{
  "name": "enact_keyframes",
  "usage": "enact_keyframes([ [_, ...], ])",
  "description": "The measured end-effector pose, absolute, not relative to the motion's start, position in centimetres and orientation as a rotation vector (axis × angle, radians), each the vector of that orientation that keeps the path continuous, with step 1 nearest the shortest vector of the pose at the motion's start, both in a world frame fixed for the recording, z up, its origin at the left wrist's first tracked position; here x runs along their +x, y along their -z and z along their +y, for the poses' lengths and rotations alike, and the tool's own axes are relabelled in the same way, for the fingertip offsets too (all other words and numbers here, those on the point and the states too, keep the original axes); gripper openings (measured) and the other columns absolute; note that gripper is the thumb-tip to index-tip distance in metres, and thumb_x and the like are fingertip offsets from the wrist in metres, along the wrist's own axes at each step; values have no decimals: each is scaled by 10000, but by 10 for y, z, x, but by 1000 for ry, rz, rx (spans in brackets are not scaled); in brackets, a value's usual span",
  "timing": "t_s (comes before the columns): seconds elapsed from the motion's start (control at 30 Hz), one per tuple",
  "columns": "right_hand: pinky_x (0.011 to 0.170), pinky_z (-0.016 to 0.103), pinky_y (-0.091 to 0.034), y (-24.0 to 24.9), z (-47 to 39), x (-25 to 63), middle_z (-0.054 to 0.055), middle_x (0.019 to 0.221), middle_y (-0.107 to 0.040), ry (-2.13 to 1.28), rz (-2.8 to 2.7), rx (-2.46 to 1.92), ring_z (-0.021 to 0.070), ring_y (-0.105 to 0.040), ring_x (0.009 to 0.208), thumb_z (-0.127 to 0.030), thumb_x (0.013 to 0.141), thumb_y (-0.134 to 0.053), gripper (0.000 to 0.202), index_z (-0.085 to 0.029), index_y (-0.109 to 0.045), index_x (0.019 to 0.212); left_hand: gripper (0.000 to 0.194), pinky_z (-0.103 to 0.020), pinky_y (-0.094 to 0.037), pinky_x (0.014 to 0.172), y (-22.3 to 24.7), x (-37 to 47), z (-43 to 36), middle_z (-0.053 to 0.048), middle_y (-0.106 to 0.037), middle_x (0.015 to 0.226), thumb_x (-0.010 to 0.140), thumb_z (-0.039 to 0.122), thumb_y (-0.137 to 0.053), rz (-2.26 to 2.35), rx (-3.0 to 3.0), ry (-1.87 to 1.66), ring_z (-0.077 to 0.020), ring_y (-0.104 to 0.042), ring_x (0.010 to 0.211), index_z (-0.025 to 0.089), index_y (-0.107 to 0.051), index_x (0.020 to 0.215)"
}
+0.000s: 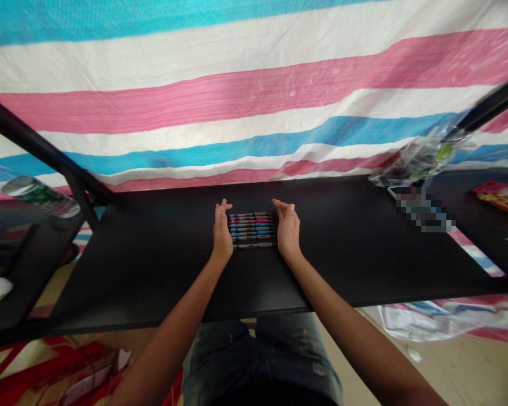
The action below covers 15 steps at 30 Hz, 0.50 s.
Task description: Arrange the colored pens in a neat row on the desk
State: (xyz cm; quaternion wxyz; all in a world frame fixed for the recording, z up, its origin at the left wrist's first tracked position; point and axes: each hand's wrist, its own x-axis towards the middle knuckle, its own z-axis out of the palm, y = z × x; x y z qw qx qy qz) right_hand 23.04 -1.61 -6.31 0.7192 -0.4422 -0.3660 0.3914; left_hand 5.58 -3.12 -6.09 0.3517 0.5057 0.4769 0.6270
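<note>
Several pens lie side by side in a stack of rows on the black table, their lengths running left to right. One pen nearest my body is set slightly apart from the others. My left hand stands on edge at the left ends of the pens, palm inward. At their right ends my right hand is upright in the same way, facing the left one. The fingers of both hands are extended, and neither hand is wrapped round anything.
At the right back lie a clear plastic bag and a partly blurred flat object. A bottle is at the far left, near a black metal post. Striped sheeting hangs behind the table.
</note>
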Motion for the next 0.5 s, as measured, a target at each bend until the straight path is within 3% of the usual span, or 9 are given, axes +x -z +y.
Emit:
enact_keyframes([
  [0.5,1211,516,-376,51,-21,223,110,1175,-749,-769,-882,-859,281,-598,1348,-608,995,-469,462,-207,-685,917,516,-511,-142,1292,54,60,-32,-127,-502,1569,1058,612,-268,1197,1368,-1663,-251,-241,1581,234,-601,1172],
])
